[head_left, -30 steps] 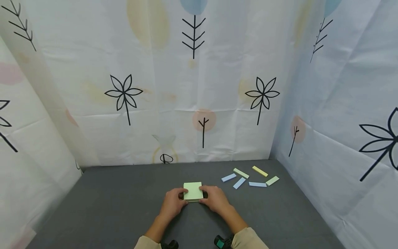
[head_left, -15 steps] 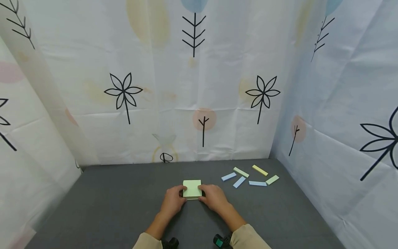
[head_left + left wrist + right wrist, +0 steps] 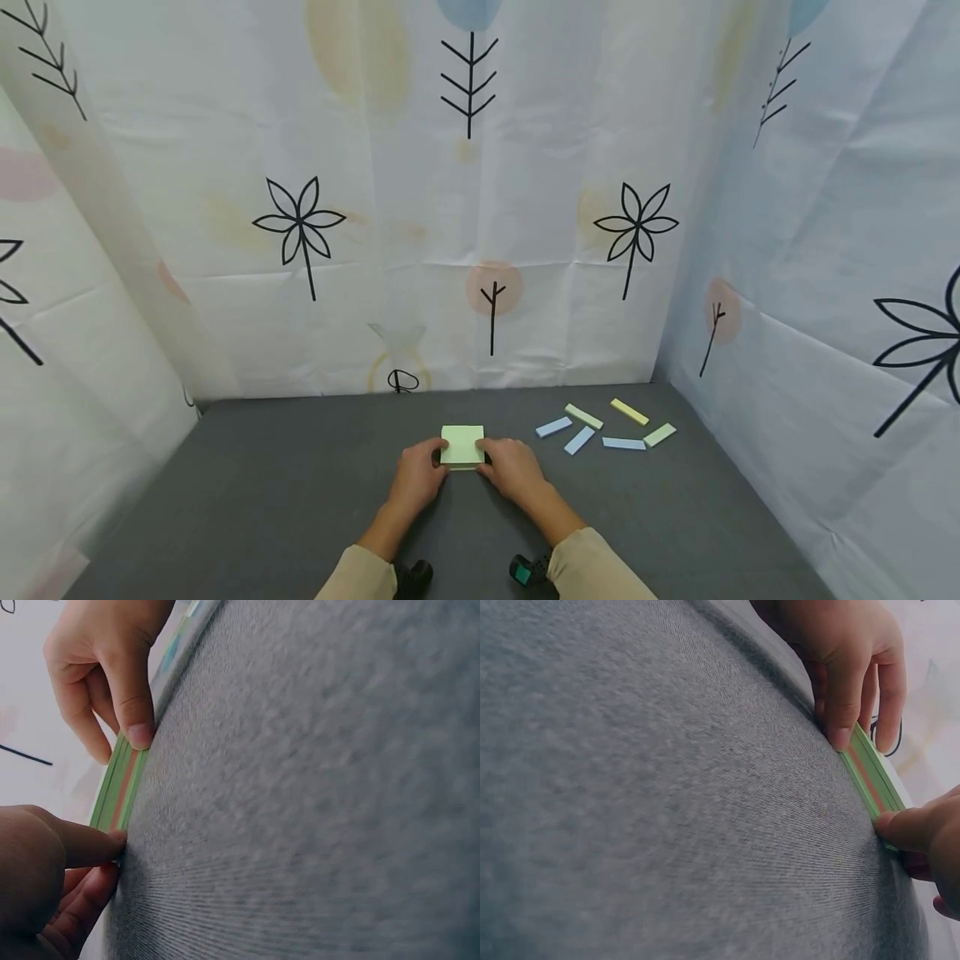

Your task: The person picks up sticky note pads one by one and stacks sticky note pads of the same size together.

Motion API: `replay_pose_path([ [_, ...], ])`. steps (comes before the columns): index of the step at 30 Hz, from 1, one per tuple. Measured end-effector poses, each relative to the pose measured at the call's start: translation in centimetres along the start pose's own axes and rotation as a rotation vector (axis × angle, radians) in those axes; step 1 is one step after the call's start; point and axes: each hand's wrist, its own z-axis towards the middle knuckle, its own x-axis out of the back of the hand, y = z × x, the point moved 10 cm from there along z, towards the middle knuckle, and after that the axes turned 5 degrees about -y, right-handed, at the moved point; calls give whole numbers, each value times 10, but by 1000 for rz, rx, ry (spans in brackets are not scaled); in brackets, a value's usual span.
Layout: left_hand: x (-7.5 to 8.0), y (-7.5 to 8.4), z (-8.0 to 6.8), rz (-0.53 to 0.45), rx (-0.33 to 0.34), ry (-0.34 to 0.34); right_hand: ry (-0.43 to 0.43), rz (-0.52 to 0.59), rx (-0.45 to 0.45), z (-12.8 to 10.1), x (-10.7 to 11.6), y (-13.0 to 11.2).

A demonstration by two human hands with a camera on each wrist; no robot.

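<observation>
Both hands are seen in the head view, and one green pad of square sheets (image 3: 462, 445) is held between them on the grey table (image 3: 285, 500). The pad is gripped at its left side by the left hand (image 3: 420, 481) and at its right side by the right hand (image 3: 512, 471), with curled fingers set against its edges. It lies near the middle of the table, a little toward the front edge. Six small strips are counted toward the far right corner, well apart from the pad: three blue strips (image 3: 579, 439), two pale green strips (image 3: 582, 416) and one yellow strip (image 3: 628, 411). They lie loosely scattered at differing angles. Two beige sleeves (image 3: 592, 571) are seen at the front edge. The table is enclosed on three sides by one printed cloth backdrop (image 3: 480, 208).

From the left wrist, the pad (image 3: 120, 784) is seen edge-on, flat on the table (image 3: 315, 795), with one reddish layer visible between green layers. Its near corner is touched by the left hand's thumb (image 3: 86, 846), and its far part is pressed by the right hand (image 3: 105, 660), whose thumb tip meets the edge.

From the right wrist, the same pad (image 3: 870, 776) is seen edge-on on the table (image 3: 652, 795), again with one reddish layer. One end is pinched by the left hand (image 3: 847, 652), and the other end is touched by a finger of the right hand (image 3: 922, 840).
</observation>
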Motion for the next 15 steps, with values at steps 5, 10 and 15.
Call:
replay_pose_path([
  [5, 2, -3, 6, 20, 13, 31, 6, -16, 2, 10, -2, 1],
  [10, 4, -4, 14, 44, -7, 72, 5, -16, -2, 22, -5, 3],
  [15, 5, -8, 22, 54, 15, 91, -4, -16, -15, 32, -9, 5],
])
